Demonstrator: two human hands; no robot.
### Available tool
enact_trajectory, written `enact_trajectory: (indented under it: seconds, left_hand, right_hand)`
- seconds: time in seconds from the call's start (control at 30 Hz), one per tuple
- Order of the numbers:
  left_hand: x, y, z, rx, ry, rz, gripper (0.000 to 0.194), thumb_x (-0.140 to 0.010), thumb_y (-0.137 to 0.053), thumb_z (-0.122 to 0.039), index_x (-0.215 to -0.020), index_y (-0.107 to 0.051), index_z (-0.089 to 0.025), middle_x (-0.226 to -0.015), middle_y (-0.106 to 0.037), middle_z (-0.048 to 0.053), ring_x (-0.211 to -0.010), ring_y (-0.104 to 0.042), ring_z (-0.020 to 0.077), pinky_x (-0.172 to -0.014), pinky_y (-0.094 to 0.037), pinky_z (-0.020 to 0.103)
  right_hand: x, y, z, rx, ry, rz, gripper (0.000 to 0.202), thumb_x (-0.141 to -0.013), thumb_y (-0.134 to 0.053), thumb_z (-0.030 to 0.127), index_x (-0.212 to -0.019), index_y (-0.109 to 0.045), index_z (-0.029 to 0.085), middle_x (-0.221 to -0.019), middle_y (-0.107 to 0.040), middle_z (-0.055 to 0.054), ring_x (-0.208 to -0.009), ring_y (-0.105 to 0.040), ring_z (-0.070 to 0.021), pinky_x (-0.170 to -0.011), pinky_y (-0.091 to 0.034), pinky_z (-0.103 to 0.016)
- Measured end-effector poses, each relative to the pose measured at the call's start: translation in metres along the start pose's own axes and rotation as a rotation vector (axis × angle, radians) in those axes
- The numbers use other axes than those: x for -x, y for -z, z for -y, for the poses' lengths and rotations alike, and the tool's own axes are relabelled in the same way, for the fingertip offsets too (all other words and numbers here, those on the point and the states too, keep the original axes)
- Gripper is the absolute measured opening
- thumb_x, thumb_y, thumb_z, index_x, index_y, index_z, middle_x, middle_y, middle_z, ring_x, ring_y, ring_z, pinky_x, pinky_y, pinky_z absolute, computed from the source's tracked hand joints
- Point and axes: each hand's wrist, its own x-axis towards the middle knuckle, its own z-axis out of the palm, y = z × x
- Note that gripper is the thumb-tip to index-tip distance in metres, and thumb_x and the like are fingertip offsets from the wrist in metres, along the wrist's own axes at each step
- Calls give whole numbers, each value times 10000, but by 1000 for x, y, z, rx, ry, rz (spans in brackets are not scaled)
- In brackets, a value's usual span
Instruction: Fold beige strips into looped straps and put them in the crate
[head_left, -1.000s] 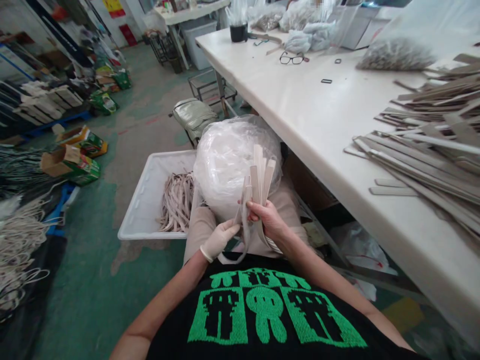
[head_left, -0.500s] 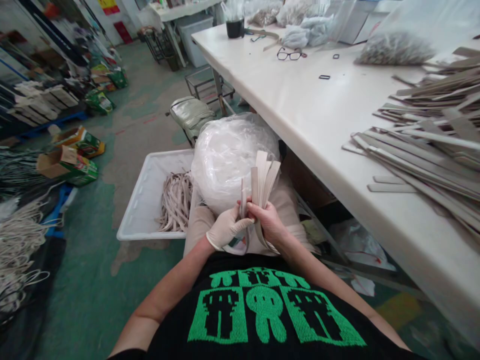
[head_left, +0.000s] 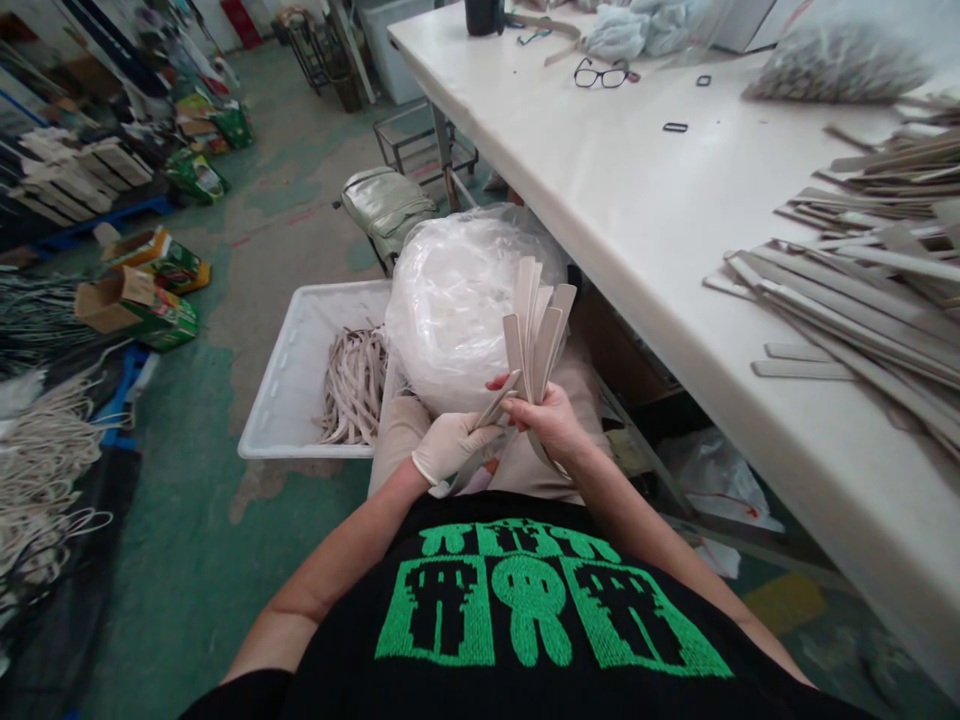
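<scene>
My right hand (head_left: 553,418), bare, grips a fanned bundle of flat beige straps (head_left: 534,325) that stand upright above the fingers, their lower lengths curving down towards my lap. My left hand (head_left: 450,446), in a pale glove, pinches a single beige strap (head_left: 496,402) that slants up to the right, its end close to the right fingers. Both hands are nearly touching, over my lap. Just beyond them a clear plastic bag (head_left: 457,290) rests on my knees; what it holds is hard to make out.
Left of my legs a white bin (head_left: 281,385) holds loose beige straps (head_left: 354,385). A white table (head_left: 600,170) on the right carries piled straps (head_left: 862,310), glasses (head_left: 600,75), small black buckles (head_left: 675,127) and a bag of small parts (head_left: 840,65). Opened cartons (head_left: 139,310) stand on the floor.
The strap in my left hand has tilted from upright to slanting right. The bundle in my right hand has risen slightly and fanned wider. The camera view has shifted slightly.
</scene>
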Motion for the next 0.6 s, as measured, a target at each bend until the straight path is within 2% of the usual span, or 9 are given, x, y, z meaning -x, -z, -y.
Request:
enact_trajectory:
  seconds: [0.07,0.17,0.23,0.3,0.47,0.6]
  left_hand:
    - [0,-3,-1,47,29,8,426,-865,-582,-534,-913,-773,-156,-814,-756,42,-775,-676,225,-769,-529,322]
    - [-2,-10,-1,198,-6,-20,414,-834,-641,-517,-991,-742,-147,-890,-758,58,-801,-679,221,-774,-534,318]
    - [-2,-14,-1,221,-50,-49,406,-842,-638,-501,-1033,-730,-155,-934,-756,61,-839,-680,222,-806,-530,318]
    - [1,-17,0,166,-59,-40,396,-886,-574,-505,-1013,-734,-166,-883,-748,51,-800,-672,213,-788,-523,313]
    - [19,-20,13,44,18,32,368,-898,-562,-520,-783,-707,-201,-728,-702,27,-720,-636,197,-727,-502,293]
    - [33,-16,28,262,119,69,478,-821,-634,-649,-757,-676,-177,-693,-676,36,-642,-600,165,-647,-486,283]
  right_hand:
    - [-1,-1,1,37,0,-7,294,-589,-858,401,-695,-706,173,-584,-632,5,-446,-428,-83,-428,-342,-235]
    - [0,-6,-1,68,-7,-39,382,-564,-864,463,-539,-598,190,-459,-515,33,-430,-426,-96,-422,-351,-245]
    - [1,-8,-2,84,-9,-54,395,-556,-865,481,-544,-597,191,-473,-529,29,-434,-432,-99,-420,-358,-248]
    - [2,-7,1,104,22,-85,391,-576,-854,474,-539,-585,193,-474,-522,31,-435,-430,-99,-419,-353,-246]
    - [-3,13,22,96,228,-248,349,-655,-823,377,-535,-546,202,-467,-488,48,-437,-413,-83,-450,-338,-239]
    - [-14,26,31,82,253,-289,344,-642,-842,389,-585,-557,204,-476,-485,56,-435,-420,-85,-455,-343,-242]
